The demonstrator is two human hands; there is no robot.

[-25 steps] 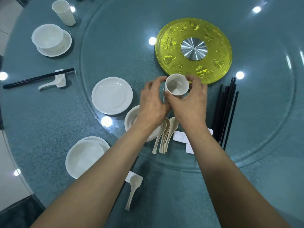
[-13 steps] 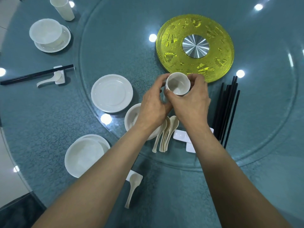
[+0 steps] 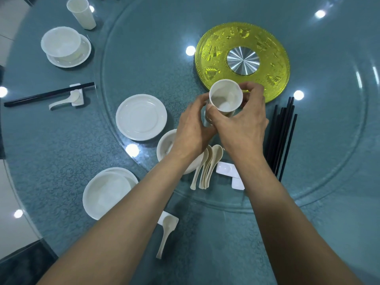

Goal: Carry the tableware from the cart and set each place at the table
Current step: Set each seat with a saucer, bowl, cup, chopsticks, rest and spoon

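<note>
The right hand (image 3: pixel 241 126) gripped a white cup (image 3: pixel 225 97), fingers curled round its wall, mouth tilted toward the camera, above the glass turntable (image 3: pixel 164 68) near the yellow disc (image 3: pixel 209 52). The left hand (image 3: pixel 192 130) curled round a second cup (image 3: pixel 206 120) just below, mostly hidden. Beside them lay a plate (image 3: pixel 141 117), a bowl (image 3: pixel 164 147), spoons (image 3: pixel 207 167) and black chopsticks (image 3: pixel 282 140). Nearer, on the table (image 3: pixel 51 151), a lone spoon (image 3: pixel 167 229) lay on a rest (image 3: pixel 162 215)

The right hand (image 3: pixel 242 124) has raised the cup (image 3: pixel 225 97). A second cup (image 3: pixel 206 119) now shows beneath, in the left hand (image 3: pixel 191 128).
</note>
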